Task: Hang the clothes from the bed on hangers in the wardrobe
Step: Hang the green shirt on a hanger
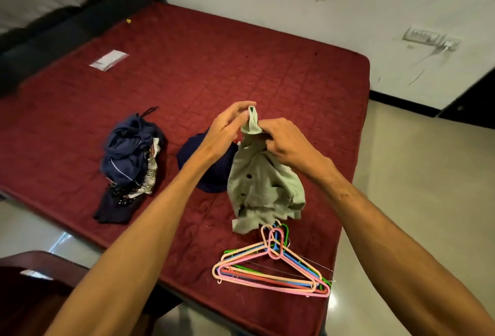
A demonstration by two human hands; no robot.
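Both forearms are reaching out over the bed [241,54] edge. Up front, left hand [227,126] is pinching the top corner of a pale green shirt [262,188], fingers [242,110] curling on the cloth. Just below that, right hand [286,142] is gripping the same shirt, its fingers digging into bunched fabric. From the fingers the shirt is hanging down, hem reaching the bed. Right below the hem, coloured hangers [270,268] are lying stacked. Under the left fingers a navy garment [211,174] is lying flat. Well left of the fingers, a dark clothes pile [131,158] is sitting on the bed.
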